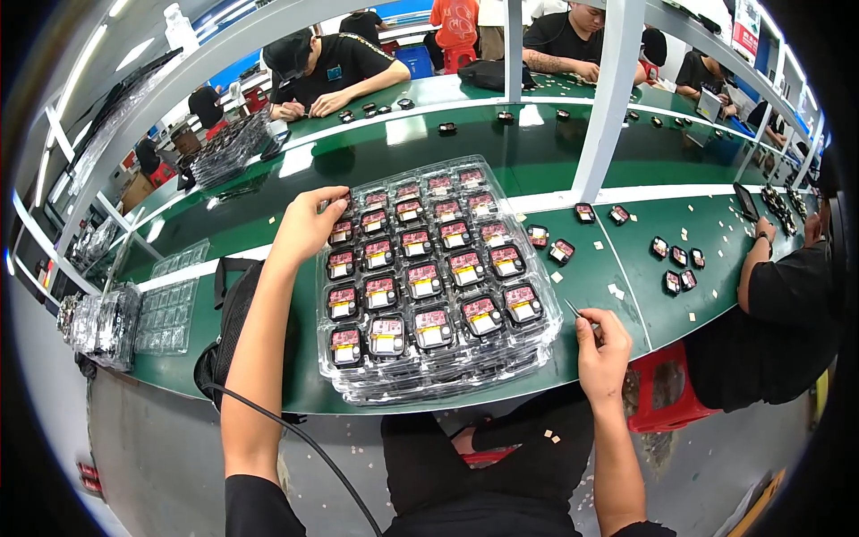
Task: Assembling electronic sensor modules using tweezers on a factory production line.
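A stack of clear plastic trays stands on the green table in front of me. Rows of small black-cased electronic modules, with red circuit boards and white-and-yellow parts, sit in the top tray's pockets. At the stack's far left corner, my left hand pinches a module partly hidden by its fingers. My right hand is closed around thin metal tweezers, just right of the stack's near corner. Their tip points toward the trays without touching a module.
Loose modules and small pale square pieces lie to the right. A black bag and empty clear trays are on the left. A white post rises beyond the stack. Co-workers sit opposite and at my right, one beside a red stool.
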